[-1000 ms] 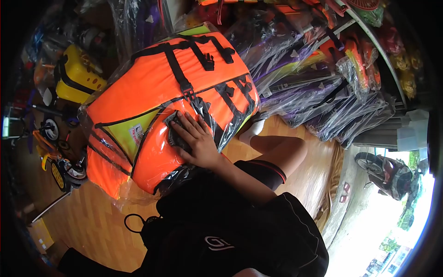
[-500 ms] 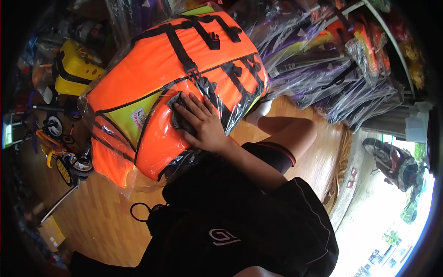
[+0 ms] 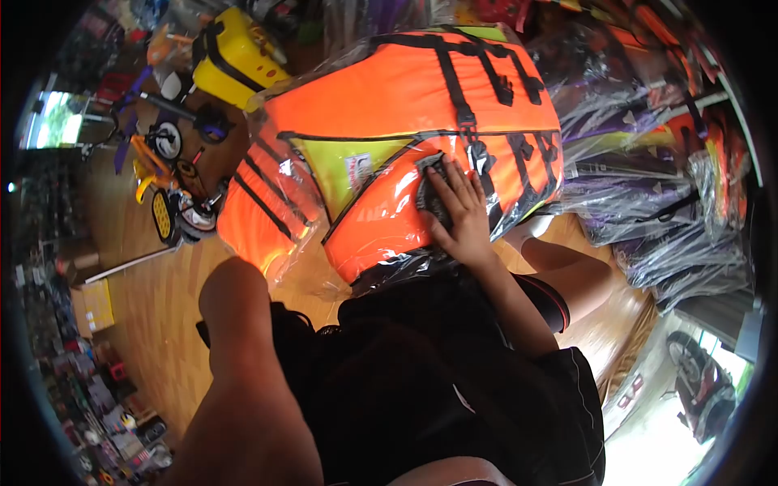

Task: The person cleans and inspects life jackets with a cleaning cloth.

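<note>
On vest (image 3: pixel 405 105), our right hand (image 3: pixel 462 215) still flat, pressing dark cloth (image 3: pixel 431 190); view swung left since earlier. One vest, one cloth, one hand visible.

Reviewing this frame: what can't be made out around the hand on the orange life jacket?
- Head view: the dark cloth is mostly hidden under the right hand.
- The label on the orange life jacket is too small to read.
- The left hand is out of sight; only a forearm shows, cut off at the bottom edge.
</note>
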`<state>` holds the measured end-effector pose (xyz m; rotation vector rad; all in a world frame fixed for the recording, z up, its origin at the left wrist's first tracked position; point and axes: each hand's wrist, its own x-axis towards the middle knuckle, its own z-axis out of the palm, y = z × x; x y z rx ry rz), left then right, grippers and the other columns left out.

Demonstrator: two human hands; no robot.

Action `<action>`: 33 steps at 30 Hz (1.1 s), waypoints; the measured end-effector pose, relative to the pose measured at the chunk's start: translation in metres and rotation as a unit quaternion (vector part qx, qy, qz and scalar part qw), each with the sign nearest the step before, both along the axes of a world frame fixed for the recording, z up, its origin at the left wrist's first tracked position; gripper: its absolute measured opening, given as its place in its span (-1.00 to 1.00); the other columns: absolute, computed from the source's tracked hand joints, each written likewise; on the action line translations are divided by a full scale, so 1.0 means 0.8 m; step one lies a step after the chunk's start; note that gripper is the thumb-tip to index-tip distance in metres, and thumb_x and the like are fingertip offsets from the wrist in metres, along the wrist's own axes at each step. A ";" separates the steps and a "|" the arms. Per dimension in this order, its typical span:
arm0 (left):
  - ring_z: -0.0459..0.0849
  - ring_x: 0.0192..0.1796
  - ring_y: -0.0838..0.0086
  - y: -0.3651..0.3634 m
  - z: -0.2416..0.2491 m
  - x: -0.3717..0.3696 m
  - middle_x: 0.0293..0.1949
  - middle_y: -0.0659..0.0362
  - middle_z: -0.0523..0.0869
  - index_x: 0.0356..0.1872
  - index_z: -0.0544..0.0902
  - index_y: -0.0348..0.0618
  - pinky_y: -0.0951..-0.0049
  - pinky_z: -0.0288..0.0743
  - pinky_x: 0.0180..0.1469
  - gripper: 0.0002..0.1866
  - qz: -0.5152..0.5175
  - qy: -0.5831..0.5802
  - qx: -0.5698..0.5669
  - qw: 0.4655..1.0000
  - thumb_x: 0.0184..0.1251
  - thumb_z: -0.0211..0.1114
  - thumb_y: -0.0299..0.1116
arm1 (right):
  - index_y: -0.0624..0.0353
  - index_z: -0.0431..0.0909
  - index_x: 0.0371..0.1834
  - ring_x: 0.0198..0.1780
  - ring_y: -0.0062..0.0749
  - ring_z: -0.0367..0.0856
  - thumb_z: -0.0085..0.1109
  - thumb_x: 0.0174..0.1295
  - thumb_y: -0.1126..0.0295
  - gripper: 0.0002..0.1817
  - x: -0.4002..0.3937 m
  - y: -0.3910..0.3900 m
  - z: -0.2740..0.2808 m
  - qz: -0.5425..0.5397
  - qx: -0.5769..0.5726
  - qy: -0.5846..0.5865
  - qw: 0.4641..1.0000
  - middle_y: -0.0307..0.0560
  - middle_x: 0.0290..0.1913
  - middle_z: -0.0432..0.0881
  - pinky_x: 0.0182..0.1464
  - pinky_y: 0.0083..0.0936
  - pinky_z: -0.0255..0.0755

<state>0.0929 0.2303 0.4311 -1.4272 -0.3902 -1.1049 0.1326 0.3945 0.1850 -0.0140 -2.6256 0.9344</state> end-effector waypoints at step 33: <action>0.33 0.08 0.41 -0.007 -0.006 0.008 -0.05 0.13 0.41 -0.08 0.35 -0.23 0.41 0.16 0.17 -0.64 -0.116 -0.036 -0.034 0.992 0.25 0.03 -0.17 | 0.12 0.30 0.13 0.28 -0.12 0.10 0.06 -0.01 0.19 -0.42 -0.001 -0.005 -0.002 -0.014 -0.012 0.006 1.000 0.08 0.25 0.17 0.28 -0.14 -0.19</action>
